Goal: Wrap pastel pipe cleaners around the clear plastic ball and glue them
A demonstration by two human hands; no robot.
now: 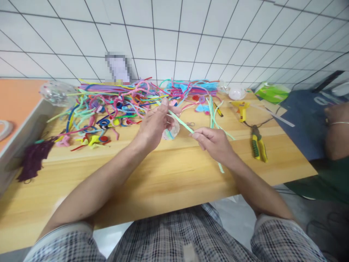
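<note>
Pale green stem (181,122), apparently a fuzzy craft strip, held above the bench (163,178), drawn nearly straight between the two hands. Left hand (153,123): thumb and fingers pinched on its upper stretch, a short tip showing beyond the thumb. Right hand (215,141): fingers clamped on the lower stretch; cannot tell whether the green end below the wrist belongs to the same piece. Judged very light, soft on the outside, bendable but likely to keep a bend; little slip expected, hard to break, easy to kink. Best hold: a light pinch near each end, middle left free. Under the left hand, a round clear piece with coloured bands, partly hidden. Bench: pale wood grain, lit evenly. Loose green strips (211,111) lie just beyond the right hand; tangled coloured stems (109,105) spread along the back left. Yellow glue gun (241,110) and pliers (258,143) to the right. Room: white tiled wall (169,40) behind, orange surface (20,96) at far left, another person's arm (339,136) at the right edge.
</note>
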